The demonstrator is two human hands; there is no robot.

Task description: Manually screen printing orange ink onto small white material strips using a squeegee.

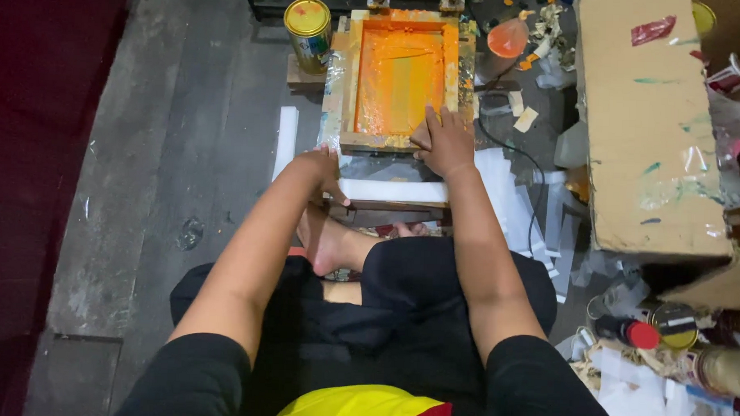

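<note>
To your left the grey floor (pixel 167 143) lies open; a yellow-lidded can (pixel 308 32) crowds the orange screen frame (pixel 401 78) there; to your right a cardboard box (pixel 648 119), paper scraps (pixel 518 205) and a black cable (pixel 523 160) block passage.

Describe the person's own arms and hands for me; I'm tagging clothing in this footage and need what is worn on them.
Both arms are bare from the short black sleeves down. The left hand and right hand wear no gloves; no rings, watch or bands are visible. The top shows a yellow and red patch at the chest.
</note>
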